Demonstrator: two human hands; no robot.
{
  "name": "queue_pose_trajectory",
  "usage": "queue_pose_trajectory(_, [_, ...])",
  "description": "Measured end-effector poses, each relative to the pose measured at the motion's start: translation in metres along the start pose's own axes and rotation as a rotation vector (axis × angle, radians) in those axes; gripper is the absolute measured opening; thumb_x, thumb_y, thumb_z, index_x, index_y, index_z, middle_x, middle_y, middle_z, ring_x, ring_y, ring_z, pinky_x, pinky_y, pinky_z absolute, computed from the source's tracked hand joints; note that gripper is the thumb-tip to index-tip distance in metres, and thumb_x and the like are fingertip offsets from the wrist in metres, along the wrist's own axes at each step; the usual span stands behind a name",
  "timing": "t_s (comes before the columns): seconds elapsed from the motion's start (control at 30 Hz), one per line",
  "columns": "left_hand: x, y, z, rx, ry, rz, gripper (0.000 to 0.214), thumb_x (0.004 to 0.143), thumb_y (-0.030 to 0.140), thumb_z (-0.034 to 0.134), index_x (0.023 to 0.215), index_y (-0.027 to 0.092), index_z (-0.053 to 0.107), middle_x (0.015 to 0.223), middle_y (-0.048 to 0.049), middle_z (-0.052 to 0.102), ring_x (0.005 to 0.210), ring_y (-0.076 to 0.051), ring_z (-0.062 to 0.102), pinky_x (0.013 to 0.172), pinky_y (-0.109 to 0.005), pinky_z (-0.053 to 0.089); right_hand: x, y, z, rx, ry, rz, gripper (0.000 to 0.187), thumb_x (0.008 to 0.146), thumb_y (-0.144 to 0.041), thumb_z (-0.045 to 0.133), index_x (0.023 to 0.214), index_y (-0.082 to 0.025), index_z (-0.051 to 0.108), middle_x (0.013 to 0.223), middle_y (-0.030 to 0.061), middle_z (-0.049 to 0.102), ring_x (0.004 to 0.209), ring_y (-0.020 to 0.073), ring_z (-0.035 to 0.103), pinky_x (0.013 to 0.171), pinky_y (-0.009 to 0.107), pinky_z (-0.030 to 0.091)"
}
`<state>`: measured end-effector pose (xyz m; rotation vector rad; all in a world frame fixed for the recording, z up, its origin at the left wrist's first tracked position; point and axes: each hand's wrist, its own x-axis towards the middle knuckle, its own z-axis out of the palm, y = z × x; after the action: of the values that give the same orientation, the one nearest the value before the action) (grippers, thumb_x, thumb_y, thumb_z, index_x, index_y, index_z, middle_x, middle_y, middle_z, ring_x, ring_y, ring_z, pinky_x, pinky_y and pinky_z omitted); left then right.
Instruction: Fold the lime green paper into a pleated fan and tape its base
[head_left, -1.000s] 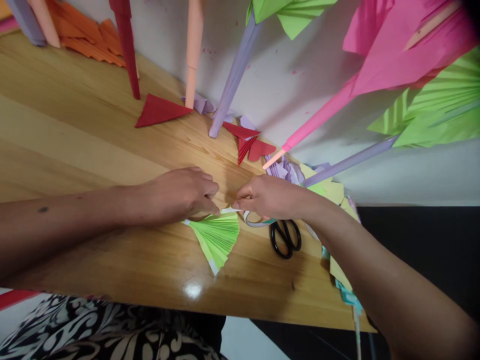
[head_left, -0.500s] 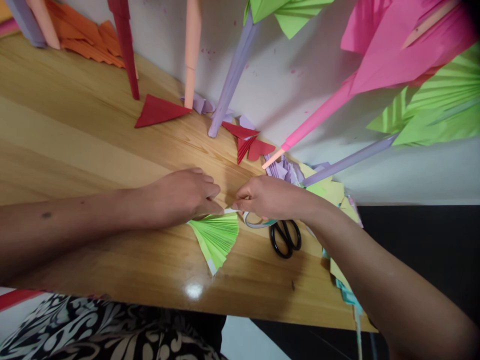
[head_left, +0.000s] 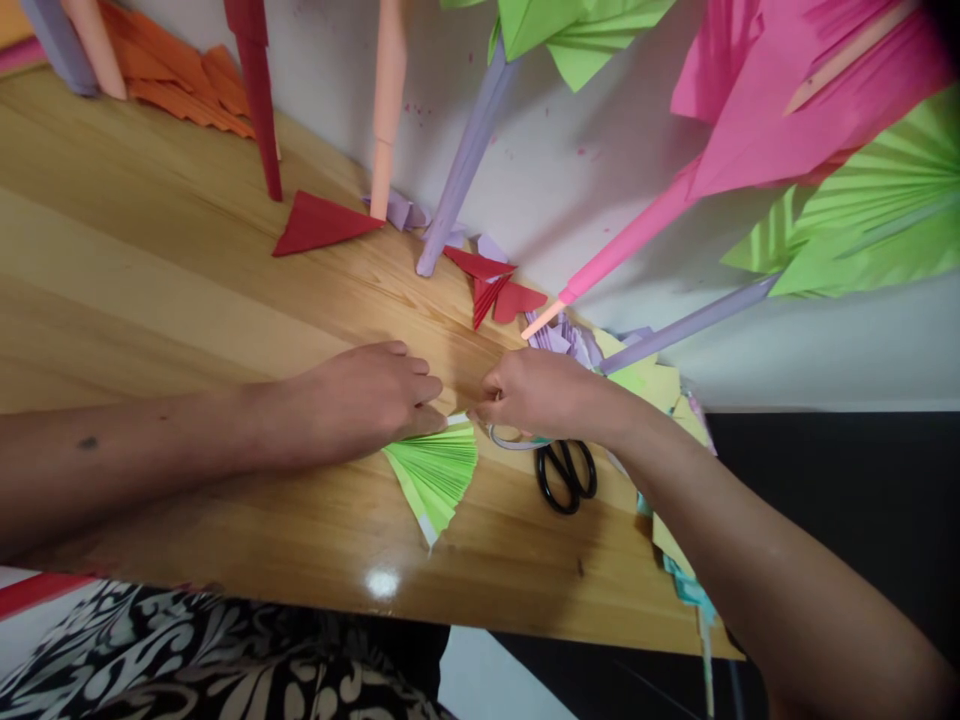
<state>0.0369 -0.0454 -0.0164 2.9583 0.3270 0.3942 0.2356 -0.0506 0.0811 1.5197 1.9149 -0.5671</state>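
Observation:
A pleated green paper fan (head_left: 437, 473) lies on the wooden table (head_left: 172, 300), spread toward me. My left hand (head_left: 360, 395) rests on its upper left part, fingers bent and pressing its top edge. My right hand (head_left: 536, 392) pinches a thin white strip at the fan's upper right corner. The fingertips of both hands almost meet above the fan.
Black scissors (head_left: 566, 476) lie just right of the fan beside a tape roll. Red folded paper shapes (head_left: 321, 222) and lilac scraps (head_left: 564, 338) sit near the wall. Rolled paper stems with pink and green fans (head_left: 840, 210) lean on the wall. Yellow sheets overhang the table's right edge.
Both hands stay at the fan's top edge; the left fingers have slid slightly right toward the right hand. The view has shifted a little.

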Motion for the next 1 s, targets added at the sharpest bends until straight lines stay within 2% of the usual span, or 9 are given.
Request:
queue_pose_trajectory(0.27, [0.001,0.001,-0.002,-0.027,0.039,-0.002,0.014,0.092,0.019,0.061,0.098,0.026,0.071,0.082,-0.0033,0.063,0.08,-0.02,0.054,0.073,-0.034,0.034,0.007,-0.001,0.003,-0.125,0.012,0.03,0.029,0.083,-0.045,0.059,0.077,-0.021,0.075,0.062,0.0035,0.065,0.061,0.0173,0.057,0.055,0.029,0.03])
queue_pose_trajectory(0.47, [0.001,0.001,-0.001,-0.002,-0.004,-0.018,0.013,0.092,0.022,0.061,0.1,0.027,0.071,0.083,-0.0032,0.063,0.082,-0.02,0.054,0.074,-0.034,0.034,0.01,0.0,0.003,-0.134,-0.025,0.03,0.034,0.086,-0.049,0.056,0.082,-0.021,0.076,0.065,0.0039,0.066,0.062,0.0176,0.058,0.056,0.029,0.031])
queue_pose_trajectory(0.7, [0.002,0.0,-0.002,-0.026,0.009,-0.011,0.011,0.092,0.021,0.062,0.095,0.026,0.071,0.079,-0.0021,0.062,0.076,-0.019,0.052,0.071,-0.034,0.032,0.016,0.006,0.003,-0.171,-0.024,0.059,0.04,0.086,-0.055,0.057,0.084,-0.02,0.076,0.07,0.0063,0.068,0.069,0.0204,0.061,0.057,0.029,0.034])
queue_pose_trajectory(1.0, [0.002,0.0,-0.001,-0.027,-0.003,-0.007,0.01,0.092,0.021,0.062,0.092,0.026,0.07,0.08,-0.0032,0.062,0.078,-0.02,0.052,0.071,-0.035,0.032,0.015,0.008,0.001,-0.155,-0.007,0.012,0.036,0.087,-0.053,0.059,0.081,-0.022,0.076,0.07,0.0049,0.068,0.068,0.0198,0.06,0.055,0.03,0.031])
